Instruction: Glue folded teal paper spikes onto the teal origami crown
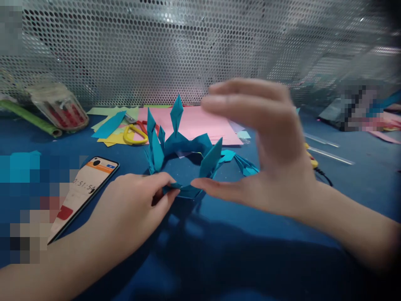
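Observation:
A ring-shaped paper crown (188,144) of folded teal paper stands on the blue table, with several pointed leaf-like tips rising from its band. My left hand (138,200) pinches the near edge of the band between thumb and fingertips. Above the crown's right side, my right hand (275,138) is spread, its fingers raised and curved, its thumb tip by the near right part of the band. Whether that thumb touches the paper I cannot tell. Behind this hand lies another folded teal paper piece (246,163), partly hidden.
A phone (94,184) showing a timer lies to the left. Yellow-handled scissors (135,133) rest on coloured paper behind the crown, near a pink sheet (216,121). A jar (61,106) and green roll (29,117) are at back left. Perforated metal (156,54) borders the back.

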